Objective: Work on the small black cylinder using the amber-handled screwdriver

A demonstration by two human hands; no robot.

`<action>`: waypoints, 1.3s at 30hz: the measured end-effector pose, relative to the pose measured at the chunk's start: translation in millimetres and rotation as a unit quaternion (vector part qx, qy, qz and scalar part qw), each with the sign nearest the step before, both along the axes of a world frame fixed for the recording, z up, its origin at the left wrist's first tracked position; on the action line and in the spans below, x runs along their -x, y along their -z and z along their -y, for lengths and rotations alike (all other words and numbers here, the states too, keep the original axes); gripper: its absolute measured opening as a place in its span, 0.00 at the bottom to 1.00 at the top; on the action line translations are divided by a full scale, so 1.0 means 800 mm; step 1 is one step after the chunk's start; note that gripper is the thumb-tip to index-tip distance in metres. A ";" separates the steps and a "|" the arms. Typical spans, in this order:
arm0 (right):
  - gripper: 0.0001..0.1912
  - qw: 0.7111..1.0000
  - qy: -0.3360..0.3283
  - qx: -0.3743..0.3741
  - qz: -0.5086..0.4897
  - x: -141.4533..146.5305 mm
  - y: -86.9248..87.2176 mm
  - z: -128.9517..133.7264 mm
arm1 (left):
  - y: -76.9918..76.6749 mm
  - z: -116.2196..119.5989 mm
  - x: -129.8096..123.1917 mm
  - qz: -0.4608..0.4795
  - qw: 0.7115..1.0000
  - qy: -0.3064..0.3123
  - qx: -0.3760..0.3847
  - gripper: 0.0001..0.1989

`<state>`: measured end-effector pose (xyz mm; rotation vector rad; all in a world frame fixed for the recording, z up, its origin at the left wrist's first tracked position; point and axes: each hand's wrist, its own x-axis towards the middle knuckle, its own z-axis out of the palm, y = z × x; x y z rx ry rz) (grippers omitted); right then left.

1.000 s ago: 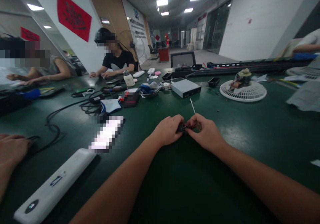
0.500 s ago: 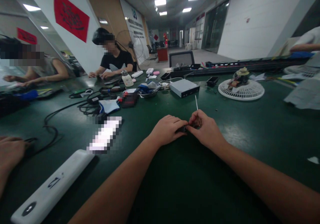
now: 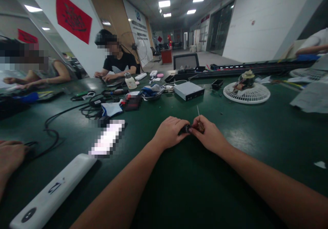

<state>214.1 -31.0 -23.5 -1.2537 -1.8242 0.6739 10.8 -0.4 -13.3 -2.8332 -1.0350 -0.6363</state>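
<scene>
My left hand [image 3: 170,132] is closed around a small black cylindrical part [image 3: 183,129], its round end facing right. Most of that part is hidden by the fingers. Tucked in my right hand [image 3: 211,133] is a screwdriver [image 3: 201,127] with an amber-brown handle, its thin pale shaft pointing up and away. The thumb and forefinger of the same hand touch the round end of the black part. Both hands meet just above the green table [image 3: 179,188].
At left lie a white elongated device [image 3: 48,191], a lit blurred screen [image 3: 109,138] and black cables [image 3: 55,119]. Another person's hand [image 3: 11,157] rests at the left edge. Ahead are a silver drive box [image 3: 189,90] and a white fan grille [image 3: 247,94]. Co-workers sit across and to the left.
My hands have turned slightly, so the black part's round end and the amber handle show more. The screwdriver's shaft has shifted a little left and lower.
</scene>
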 end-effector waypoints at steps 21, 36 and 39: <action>0.18 0.998 0.001 -0.034 -0.061 -0.003 -0.003 0.006 | -0.001 -0.001 -0.001 0.043 0.993 -0.106 -0.009 0.11; 0.17 0.989 -0.097 -0.112 -0.020 -0.002 -0.019 0.020 | 0.002 -0.006 0.001 0.071 0.983 -0.167 -0.012 0.07; 0.18 0.990 -0.091 -0.105 -0.015 -0.004 -0.018 0.018 | 0.002 -0.006 0.001 0.071 0.983 -0.170 -0.003 0.07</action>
